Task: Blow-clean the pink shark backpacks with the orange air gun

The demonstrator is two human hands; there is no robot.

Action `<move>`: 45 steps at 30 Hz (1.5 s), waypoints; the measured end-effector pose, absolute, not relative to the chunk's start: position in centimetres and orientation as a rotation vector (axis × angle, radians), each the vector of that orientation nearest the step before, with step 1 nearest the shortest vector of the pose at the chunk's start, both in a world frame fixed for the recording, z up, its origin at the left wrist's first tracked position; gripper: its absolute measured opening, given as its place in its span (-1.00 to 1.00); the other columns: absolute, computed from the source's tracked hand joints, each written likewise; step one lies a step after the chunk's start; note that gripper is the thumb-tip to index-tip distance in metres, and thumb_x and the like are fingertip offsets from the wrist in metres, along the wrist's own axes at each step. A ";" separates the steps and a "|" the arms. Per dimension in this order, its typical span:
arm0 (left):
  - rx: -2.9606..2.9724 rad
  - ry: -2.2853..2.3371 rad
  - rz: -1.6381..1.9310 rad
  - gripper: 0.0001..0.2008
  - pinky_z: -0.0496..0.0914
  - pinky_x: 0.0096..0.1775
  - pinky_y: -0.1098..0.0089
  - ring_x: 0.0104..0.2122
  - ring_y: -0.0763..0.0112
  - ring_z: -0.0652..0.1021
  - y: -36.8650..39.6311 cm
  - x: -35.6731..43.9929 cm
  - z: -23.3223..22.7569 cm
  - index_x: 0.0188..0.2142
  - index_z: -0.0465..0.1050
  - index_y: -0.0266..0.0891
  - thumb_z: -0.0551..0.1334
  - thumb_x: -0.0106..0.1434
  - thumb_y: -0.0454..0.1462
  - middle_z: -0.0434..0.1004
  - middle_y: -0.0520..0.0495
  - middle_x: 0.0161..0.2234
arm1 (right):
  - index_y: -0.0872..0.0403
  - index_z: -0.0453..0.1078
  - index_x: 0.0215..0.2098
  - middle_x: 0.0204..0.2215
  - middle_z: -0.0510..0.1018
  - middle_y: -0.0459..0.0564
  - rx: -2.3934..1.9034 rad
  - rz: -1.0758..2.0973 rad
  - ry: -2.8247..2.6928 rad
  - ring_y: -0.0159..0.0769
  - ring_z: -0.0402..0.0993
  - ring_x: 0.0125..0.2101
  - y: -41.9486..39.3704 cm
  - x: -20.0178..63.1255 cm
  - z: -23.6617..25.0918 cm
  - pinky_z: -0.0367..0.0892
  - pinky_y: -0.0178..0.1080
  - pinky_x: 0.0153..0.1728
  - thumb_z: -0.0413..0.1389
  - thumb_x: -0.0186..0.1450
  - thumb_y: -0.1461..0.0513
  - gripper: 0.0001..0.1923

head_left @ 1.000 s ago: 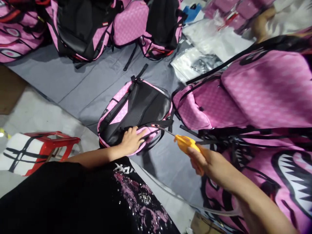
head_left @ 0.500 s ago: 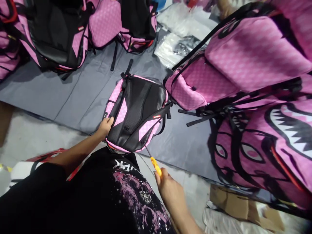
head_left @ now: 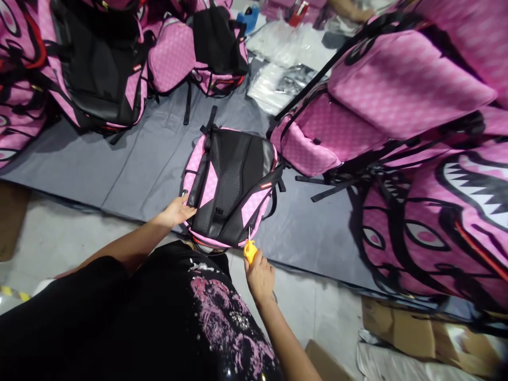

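Note:
A pink backpack (head_left: pixel 232 182) lies back-panel up on a grey floor sheet (head_left: pixel 130 159), its black padded back and straps facing me. My left hand (head_left: pixel 177 212) rests on its lower left edge, fingers touching the pink side. My right hand (head_left: pixel 260 275) is closed around a yellow-handled tool (head_left: pixel 250 250) with a thin metal tip that points at the bag's lower right edge.
More pink backpacks are piled at the back left (head_left: pixel 99 63) and the right (head_left: pixel 397 106), some with a shark-mouth print (head_left: pixel 456 211). Clear plastic bags (head_left: pixel 281 79) lie behind. Flattened cardboard (head_left: pixel 416 328) sits at the lower right on bare concrete floor (head_left: pixel 59 233).
My right hand drew the yellow tool in from the right to the bag's near edge. My left hand slid from the back panel to the bag's left edge. The bag turned upright toward me.

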State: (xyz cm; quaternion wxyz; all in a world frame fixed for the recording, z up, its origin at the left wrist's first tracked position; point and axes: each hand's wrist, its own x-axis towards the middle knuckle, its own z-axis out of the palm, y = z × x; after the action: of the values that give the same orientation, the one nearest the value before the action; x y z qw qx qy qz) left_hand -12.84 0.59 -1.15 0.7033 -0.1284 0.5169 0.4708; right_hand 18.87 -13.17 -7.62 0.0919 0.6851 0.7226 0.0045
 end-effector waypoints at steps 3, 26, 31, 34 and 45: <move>-0.325 1.214 1.048 -0.45 0.47 -0.36 0.48 -0.25 0.33 0.56 -0.2 -12.1 -1.3 0.26 0.11 -0.44 0.14 0.38 -0.20 0.43 -0.37 -0.03 | 0.35 0.20 0.13 -0.29 0.52 0.20 1.999 0.011 2.199 -0.08 0.50 -0.27 -13.3 19.6 -8.1 0.23 -0.13 -0.21 -0.06 0.44 0.03 -0.46; -0.083 0.450 0.934 -0.15 0.37 0.05 0.07 -0.06 0.01 0.59 0.0 -12.0 -5.6 0.12 0.37 -0.41 -0.10 0.27 0.29 0.59 -0.39 -0.12 | 0.38 0.11 0.21 -0.29 0.59 0.18 1.896 -0.090 2.205 -0.15 0.54 -0.29 -13.1 21.5 -6.7 0.13 -0.10 -0.06 -0.08 0.45 0.19 -0.52; -0.057 0.450 0.864 -0.08 0.37 0.03 0.12 -0.04 0.00 0.58 0.4 -12.1 -5.7 0.12 0.38 -0.47 -0.12 0.25 0.31 0.60 -0.42 -0.13 | 0.28 0.18 0.17 -0.36 0.60 0.06 1.959 -0.176 2.198 -0.21 0.53 -0.35 -15.3 21.3 -6.4 0.10 -0.14 -0.08 -0.09 0.45 0.21 -0.61; -0.044 0.471 0.810 -0.03 0.38 0.01 0.12 -0.03 -0.04 0.57 0.8 -12.1 -5.3 0.06 0.41 -0.52 -0.21 0.25 0.33 0.60 -0.43 -0.17 | 0.23 0.22 0.13 -0.38 0.61 0.02 2.022 -0.255 2.175 -0.27 0.50 -0.43 -15.7 20.6 -6.2 0.09 -0.21 -0.17 -0.09 0.44 0.23 -0.65; 0.042 0.480 0.829 -0.21 0.44 -0.11 0.12 -0.10 0.02 0.59 -1.1 -13.0 -3.2 -0.20 0.49 -0.31 -0.14 0.25 0.31 0.59 -0.33 -0.19 | 0.20 0.27 0.16 -0.42 0.62 0.07 2.174 -0.401 1.938 -0.26 0.51 -0.47 -15.7 18.8 -4.1 0.14 -0.26 -0.29 -0.11 0.46 0.18 -0.61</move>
State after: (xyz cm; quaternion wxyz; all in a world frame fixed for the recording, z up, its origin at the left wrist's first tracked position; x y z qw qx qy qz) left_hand -13.01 -1.09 -3.19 0.8873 0.0202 0.2310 0.3986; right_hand 18.82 -15.70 -4.13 0.1005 0.7358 0.6558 -0.1357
